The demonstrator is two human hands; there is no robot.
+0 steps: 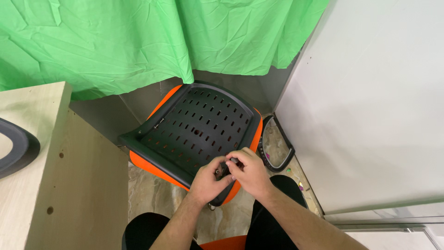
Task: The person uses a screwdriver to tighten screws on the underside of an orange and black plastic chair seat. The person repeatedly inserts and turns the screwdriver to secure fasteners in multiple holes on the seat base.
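An overturned chair seat (196,132) lies on the floor, its black slotted plastic underside up and orange padding showing around the rim. My left hand (210,181) and my right hand (247,171) meet at the seat's near edge. Their fingers are pinched around a small dark part with a bit of metal (225,167), which is mostly hidden by the fingers. A small screw (160,121) sticks up near the seat's left edge.
A black curved armrest loop (276,143) lies on the floor right of the seat. A light wooden cabinet (51,176) stands at left with a dark curved part (16,146) on top. Green cloth (138,41) hangs behind; a white panel (370,106) stands at right.
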